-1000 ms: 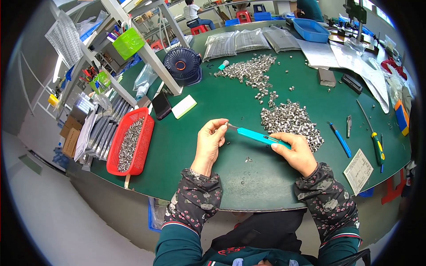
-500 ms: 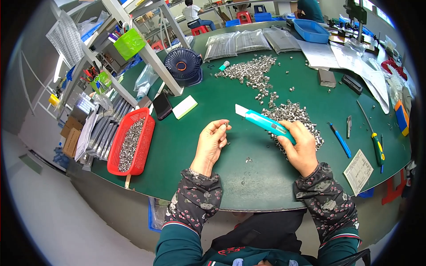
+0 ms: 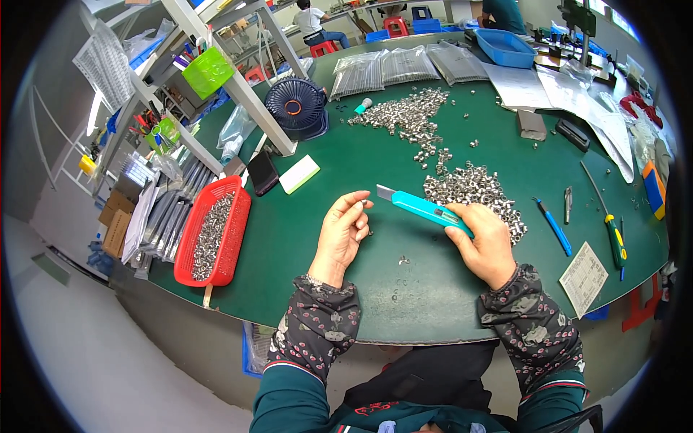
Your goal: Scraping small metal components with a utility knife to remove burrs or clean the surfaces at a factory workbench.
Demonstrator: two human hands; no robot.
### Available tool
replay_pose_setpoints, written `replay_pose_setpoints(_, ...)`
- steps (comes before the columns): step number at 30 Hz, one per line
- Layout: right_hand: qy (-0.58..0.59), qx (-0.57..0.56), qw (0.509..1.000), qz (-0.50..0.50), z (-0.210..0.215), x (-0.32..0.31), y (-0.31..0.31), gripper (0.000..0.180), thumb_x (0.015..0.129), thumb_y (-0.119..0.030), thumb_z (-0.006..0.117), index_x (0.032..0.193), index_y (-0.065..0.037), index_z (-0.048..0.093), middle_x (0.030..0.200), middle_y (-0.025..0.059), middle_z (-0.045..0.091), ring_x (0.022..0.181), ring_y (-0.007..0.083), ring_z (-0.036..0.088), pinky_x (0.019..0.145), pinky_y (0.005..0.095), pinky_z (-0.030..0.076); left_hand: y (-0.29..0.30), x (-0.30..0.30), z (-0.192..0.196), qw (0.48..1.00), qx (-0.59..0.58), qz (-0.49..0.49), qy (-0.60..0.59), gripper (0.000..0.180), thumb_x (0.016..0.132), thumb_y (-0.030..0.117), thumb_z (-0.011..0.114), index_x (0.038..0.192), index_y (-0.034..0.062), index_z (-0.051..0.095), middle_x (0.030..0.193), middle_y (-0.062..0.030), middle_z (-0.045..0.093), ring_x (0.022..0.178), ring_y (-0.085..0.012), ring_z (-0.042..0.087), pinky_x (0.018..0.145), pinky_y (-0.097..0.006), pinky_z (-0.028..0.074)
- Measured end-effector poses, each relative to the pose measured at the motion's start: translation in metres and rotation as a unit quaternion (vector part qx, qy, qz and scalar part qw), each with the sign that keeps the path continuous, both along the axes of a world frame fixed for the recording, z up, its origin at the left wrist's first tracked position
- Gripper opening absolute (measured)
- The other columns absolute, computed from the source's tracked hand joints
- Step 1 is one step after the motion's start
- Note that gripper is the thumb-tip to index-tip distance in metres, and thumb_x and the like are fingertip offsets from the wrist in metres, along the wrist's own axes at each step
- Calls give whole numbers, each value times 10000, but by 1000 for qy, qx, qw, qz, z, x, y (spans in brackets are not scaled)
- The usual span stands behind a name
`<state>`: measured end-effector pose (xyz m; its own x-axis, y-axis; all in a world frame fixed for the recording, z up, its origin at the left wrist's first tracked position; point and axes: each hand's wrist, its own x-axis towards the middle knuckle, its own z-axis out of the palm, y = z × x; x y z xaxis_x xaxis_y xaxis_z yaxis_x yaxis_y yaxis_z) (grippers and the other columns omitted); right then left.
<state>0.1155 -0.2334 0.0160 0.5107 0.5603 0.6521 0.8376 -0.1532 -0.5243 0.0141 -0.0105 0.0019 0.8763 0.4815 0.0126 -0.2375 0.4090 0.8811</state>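
My right hand is wrapped round a teal box cutter, its wide blade extended and pointing left. The blade tip is close to my left hand, apart from the fingertips. Thumb and forefinger of that hand pinch a small metal ring, mostly hidden by the fingers. Behind the cutter lies a heap of short silvery metal rings, and a second heap of rings spreads farther back. A few thin scraps lie on the green table between my forearms.
On the left stands a red basket with many rings inside, near a phone, a pale pad and a dark fan. A blue deburring-type tool, a screwdriver and a printed card lie on the right.
The box cutter has swung lower and slightly left, so its blade is now nearer my left fingertips. My left hand has barely moved and keeps its pinch.
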Motion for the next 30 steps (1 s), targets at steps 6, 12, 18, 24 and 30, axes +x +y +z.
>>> replay_pose_setpoints(6,43,-20,999,27,-4,1,0,256,752,-196,596,958,-44,580,709,94,539,661,265,542,585,357,426,0,1,-1,999,39,22,-2,188,825,30,543,1012,17,537,841,-38,555,545,-46,394,431,-155,312)
replay_pose_setpoints(12,80,-35,995,52,-5,3,-1,239,770,-217,580,938,-48,598,691,99,554,645,265,553,580,356,431,2,1,-3,996,83,28,4,161,815,23,556,975,9,552,839,-41,563,519,-27,374,424,-151,313)
replay_pose_setpoints(18,118,-50,990,64,-6,4,-1,246,771,-225,577,943,-52,607,722,107,582,668,264,573,588,353,439,-4,1,2,991,124,39,18,152,810,26,567,961,12,575,810,-10,555,519,-14,386,421,-148,308)
replay_pose_setpoints(24,118,-69,990,34,-3,2,-3,245,760,-218,584,946,-61,606,698,98,555,645,264,556,576,363,433,-7,1,2,977,204,56,41,147,806,38,577,950,10,590,754,12,543,508,-6,395,419,-144,308)
replay_pose_setpoints(30,-79,-33,996,-16,4,-11,0,267,744,-215,606,966,-70,578,675,83,504,608,248,535,533,349,418,-8,1,2,973,204,96,47,149,807,39,575,950,-2,588,786,-16,568,511,-12,401,422,-148,312)
